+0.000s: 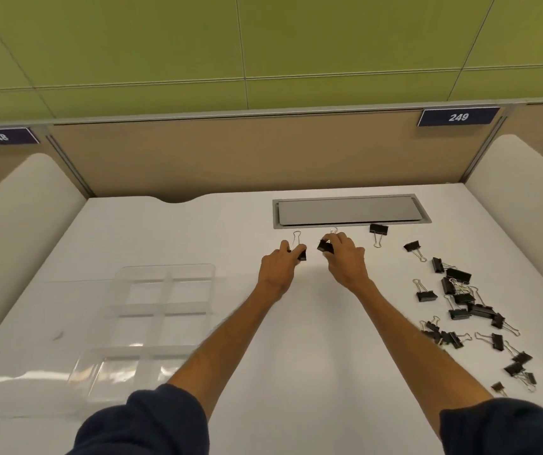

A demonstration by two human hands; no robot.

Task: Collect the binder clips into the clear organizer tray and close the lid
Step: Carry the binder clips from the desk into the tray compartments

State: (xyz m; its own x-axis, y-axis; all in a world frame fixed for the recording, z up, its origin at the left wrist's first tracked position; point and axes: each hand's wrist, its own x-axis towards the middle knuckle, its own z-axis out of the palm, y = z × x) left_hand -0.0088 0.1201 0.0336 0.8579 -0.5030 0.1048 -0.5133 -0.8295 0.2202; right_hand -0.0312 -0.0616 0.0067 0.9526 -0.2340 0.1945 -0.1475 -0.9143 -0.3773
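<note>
Spanning view: white desk point(230, 224), tan partition point(198, 159) behind, green wall panels point(165, 44) above. Clear organizer tray point(161, 310) left of grey cable hatch point(350, 211) and nearer to camera. Left hand point(280, 267) just below hatch's left end, fingertips pinching binder clip point(301, 255). Right hand point(345, 259) below hatch's middle, fingers curled round second clip point(325, 246). Loose clip pile point(460, 297) right of hatch and nearer, along desk's right edge. Open room: desk strip between tray and left forearm.

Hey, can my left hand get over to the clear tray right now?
Probably yes. The left hand, pinching a binder clip, has only bare desk between it and the clear tray, whose compartments look uncovered.
</note>
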